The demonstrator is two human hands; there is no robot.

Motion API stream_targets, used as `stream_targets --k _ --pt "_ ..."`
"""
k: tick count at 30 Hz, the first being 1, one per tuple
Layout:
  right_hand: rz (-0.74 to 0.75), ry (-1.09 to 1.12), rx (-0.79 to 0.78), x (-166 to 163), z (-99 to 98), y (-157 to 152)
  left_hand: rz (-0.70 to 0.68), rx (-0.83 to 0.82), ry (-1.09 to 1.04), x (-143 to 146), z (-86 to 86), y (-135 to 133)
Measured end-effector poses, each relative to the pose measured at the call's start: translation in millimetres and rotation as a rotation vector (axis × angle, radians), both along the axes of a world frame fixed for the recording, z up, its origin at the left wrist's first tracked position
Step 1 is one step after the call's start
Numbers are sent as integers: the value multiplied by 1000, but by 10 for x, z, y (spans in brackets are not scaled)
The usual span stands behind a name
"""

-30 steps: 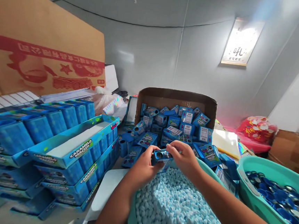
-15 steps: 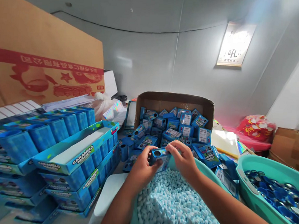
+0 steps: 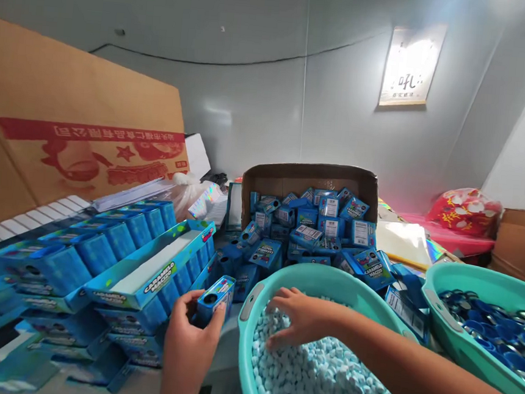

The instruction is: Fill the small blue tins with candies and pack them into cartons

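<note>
My left hand (image 3: 193, 332) is closed around a small blue candy box (image 3: 217, 294), held upright with a dark round hole on its near side. This box is left of a turquoise basin (image 3: 248, 321), close to the stacked display trays. Inside the basin lies a heap of pale blue candies (image 3: 315, 373). My right hand (image 3: 295, 316) reaches over the basin's left part, fingers spread and curved down with the tips at the candies. Nothing shows in its grasp.
Blue display trays (image 3: 158, 280) filled with boxes are stacked at left, before a large carton (image 3: 81, 107). Behind the basin, an open carton (image 3: 311, 170) spills more small blue boxes (image 3: 328, 227). A second turquoise basin (image 3: 445, 311) at right holds blue and silver round pieces (image 3: 503, 331).
My right hand has let go of the candy box and moved down to the candies. My left hand has carried the box left and down, away from above the basin.
</note>
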State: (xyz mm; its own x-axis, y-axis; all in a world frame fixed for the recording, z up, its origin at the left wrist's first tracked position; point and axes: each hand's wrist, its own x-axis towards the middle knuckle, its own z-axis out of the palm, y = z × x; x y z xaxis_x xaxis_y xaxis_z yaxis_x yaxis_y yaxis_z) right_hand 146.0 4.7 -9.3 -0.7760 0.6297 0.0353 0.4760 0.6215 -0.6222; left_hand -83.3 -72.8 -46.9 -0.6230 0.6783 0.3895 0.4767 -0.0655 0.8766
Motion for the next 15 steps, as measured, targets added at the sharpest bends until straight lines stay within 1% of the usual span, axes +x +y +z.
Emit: stream_targets --k 3,5,6,8,10,11,13,14,15 --pt "41 -22 33 34 12 -17 -103 -111 -111 -115 -148 -83" --pt "67 -54 10 52 39 -39 -153 -105 -187 -85 -197 -192" --pt "79 -63 -5 58 56 -56 -158 -58 -190 -53 -216 -269" --pt "90 -54 -9 62 85 -96 -97 101 -141 7 -263 -459" --pt "96 -41 34 58 90 -129 5 221 -42 13 -338 -666" --pt "95 -38 65 53 80 -138 55 247 23 -12 -386 -758" --pt "85 3 123 40 39 -139 113 226 126 -106 -489 -882" --pt "76 44 144 33 15 -132 139 216 124 -167 -537 -907" --pt "62 79 157 26 -6 -121 171 220 78 -231 -579 -909"
